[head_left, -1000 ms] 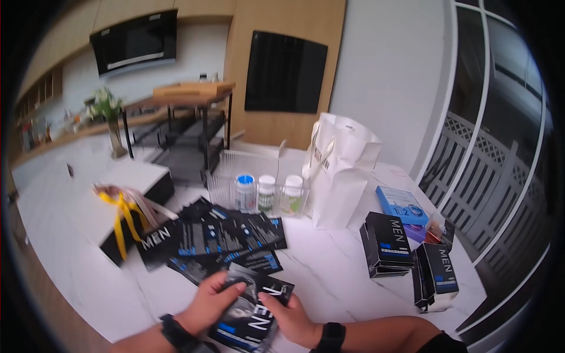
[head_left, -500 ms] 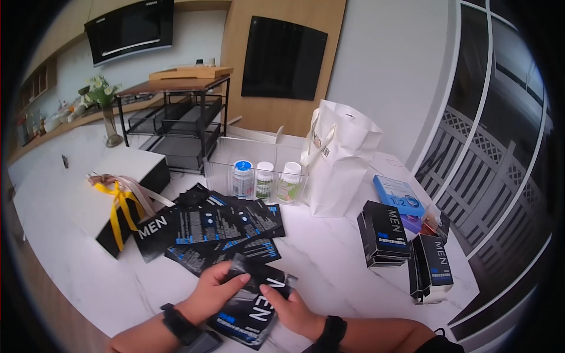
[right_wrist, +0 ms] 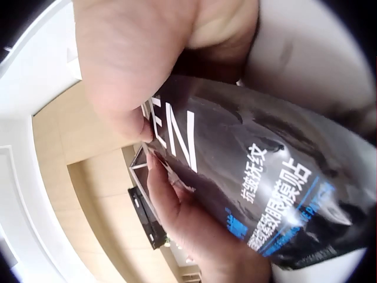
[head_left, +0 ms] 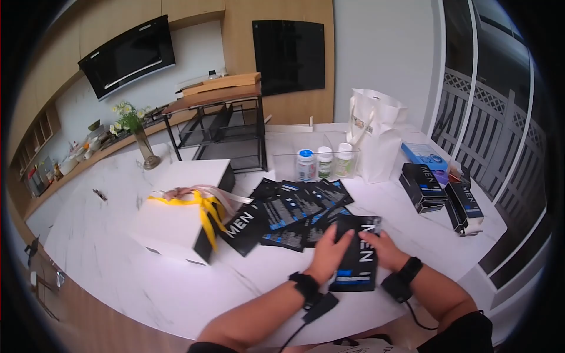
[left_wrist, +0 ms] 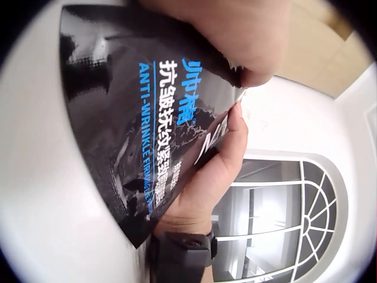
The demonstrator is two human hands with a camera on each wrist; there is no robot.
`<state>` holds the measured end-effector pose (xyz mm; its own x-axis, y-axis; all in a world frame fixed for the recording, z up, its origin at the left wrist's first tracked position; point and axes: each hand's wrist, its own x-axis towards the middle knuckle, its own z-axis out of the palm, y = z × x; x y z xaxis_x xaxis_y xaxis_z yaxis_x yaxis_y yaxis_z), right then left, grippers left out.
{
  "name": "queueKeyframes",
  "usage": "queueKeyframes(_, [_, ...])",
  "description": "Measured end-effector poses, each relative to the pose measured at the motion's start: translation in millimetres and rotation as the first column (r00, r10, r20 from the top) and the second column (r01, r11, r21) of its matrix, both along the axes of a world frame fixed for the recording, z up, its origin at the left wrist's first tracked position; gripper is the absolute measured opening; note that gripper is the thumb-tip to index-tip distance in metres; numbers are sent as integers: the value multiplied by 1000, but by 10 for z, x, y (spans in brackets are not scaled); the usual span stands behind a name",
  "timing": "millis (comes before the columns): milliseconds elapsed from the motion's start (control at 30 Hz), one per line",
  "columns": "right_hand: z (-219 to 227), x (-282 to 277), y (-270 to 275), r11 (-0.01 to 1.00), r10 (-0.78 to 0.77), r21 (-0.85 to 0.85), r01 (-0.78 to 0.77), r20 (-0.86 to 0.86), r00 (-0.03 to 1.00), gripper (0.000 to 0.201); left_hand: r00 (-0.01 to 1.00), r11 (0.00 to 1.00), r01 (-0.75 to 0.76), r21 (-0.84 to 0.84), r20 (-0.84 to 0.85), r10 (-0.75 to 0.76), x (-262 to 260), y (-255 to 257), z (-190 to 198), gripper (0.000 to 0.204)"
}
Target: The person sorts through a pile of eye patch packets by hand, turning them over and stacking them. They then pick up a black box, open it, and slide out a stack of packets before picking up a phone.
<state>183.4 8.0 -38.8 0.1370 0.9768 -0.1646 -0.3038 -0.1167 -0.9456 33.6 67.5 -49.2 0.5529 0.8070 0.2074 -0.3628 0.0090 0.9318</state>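
Observation:
Both hands hold a glossy black sachet marked MEN over the front of the table. My left hand grips its left side, thumb on the front. The right hand grips the opposite side, its thumb also on the printed face. White and blue lettering on the sachet fills the left wrist view. In the right wrist view the thumbs meet close together near the edge of the sachet. Just beyond the hands lies a spread pile of similar black sachets, mostly with small print showing.
A white box with yellow and pink ribbons stands left of the pile. Behind are a clear bin with bottles and a white paper bag. Black MEN boxes and a blue box sit at the right.
The head view has turned left, so the scene and the hands appear farther right. The sachet, slanted before, now stands straighter between the hands, which keep their grip.

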Motion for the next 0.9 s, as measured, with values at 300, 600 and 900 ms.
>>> queueKeyframes(300, [161,-180,12,990,-138,32,138,-4,990,22,1000,982,7,191,-8,-5,-50,47,-9,29])
queueKeyframes(600, [168,-267,63,982,-188,11,187,62,980,23,998,979,-47,198,-37,55,-79,74,-59,28])
queueKeyframes(900, [322,-409,136,865,-411,485,130,534,739,17,1000,1000,16,27,-9,-16,-40,200,-135,26])
